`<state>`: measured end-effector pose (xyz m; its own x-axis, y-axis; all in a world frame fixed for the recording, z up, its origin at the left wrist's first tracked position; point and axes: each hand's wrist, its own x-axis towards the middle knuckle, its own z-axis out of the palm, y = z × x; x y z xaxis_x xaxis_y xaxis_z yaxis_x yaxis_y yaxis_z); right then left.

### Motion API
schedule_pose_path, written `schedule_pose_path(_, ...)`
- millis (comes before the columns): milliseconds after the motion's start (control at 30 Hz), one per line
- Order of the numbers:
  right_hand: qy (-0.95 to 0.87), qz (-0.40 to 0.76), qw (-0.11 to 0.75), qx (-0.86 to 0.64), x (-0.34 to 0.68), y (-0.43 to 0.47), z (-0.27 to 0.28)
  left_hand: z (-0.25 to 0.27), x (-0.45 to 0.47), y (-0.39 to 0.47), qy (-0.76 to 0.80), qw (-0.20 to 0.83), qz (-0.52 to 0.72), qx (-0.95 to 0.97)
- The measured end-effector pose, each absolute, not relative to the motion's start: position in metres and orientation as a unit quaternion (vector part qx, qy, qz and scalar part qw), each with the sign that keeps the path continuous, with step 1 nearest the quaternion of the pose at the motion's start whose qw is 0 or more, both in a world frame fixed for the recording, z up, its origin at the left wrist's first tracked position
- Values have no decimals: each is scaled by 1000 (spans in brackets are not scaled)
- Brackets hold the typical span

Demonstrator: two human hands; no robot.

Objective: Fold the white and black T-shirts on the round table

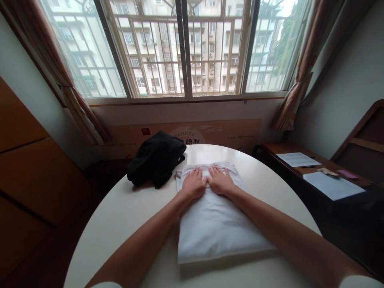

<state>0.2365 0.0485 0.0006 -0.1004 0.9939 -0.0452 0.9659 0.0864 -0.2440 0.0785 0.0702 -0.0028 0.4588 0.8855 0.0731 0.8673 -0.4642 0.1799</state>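
A white garment, folded into a flat bundle, lies on the round white table. What kind of garment it is I cannot tell. My left hand rests flat on its far part, fingers stretched out and pointing away from me. Beside it, my right hand lies palm down on the same cloth with its fingers spread. The two thumbs nearly meet in the middle. Left of the bundle, a crumpled black piece of clothing sits in a heap near the table's far left edge.
On the right stands a low brown wooden table with papers and a small pink item. A printed cardboard panel leans under the barred window. Curtains hang at both sides. An orange-brown cabinet is at left.
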Motion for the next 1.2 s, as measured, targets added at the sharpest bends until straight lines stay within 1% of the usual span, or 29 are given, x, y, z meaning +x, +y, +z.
schedule_pose_path(100,-701,90,85,-702,256,62,-9,-7,68,86,579,67,113,805)
schedule_pose_path(267,-622,107,96,-770,297,75,-15,-8,46,92,658,59,118,742)
schedule_pose_path(433,-578,82,160,-796,313,69,-16,-18,41,93,650,51,151,743)
schedule_pose_path(533,-575,73,209,-788,320,59,-7,-21,41,93,649,50,158,742)
schedule_pose_path(567,-570,96,226,-784,323,55,-1,-20,42,93,652,49,159,739)
schedule_pose_path(633,-560,186,239,-771,331,47,11,-19,42,92,658,49,162,734)
schedule_pose_path(700,-554,280,225,-751,338,40,21,-18,42,91,660,51,170,730)
schedule_pose_path(767,-559,344,229,-719,342,35,26,-17,42,91,658,58,186,727)
schedule_pose_path(900,-543,423,318,-652,345,33,20,-15,41,93,648,93,252,713)
schedule_pose_path(967,-536,405,350,-652,350,37,15,-14,42,95,636,108,297,704)
schedule_pose_path(1067,-532,342,376,-677,365,47,7,-14,43,97,624,105,338,696)
schedule_pose_path(1200,-529,280,370,-711,393,67,-1,-17,45,96,635,114,309,698)
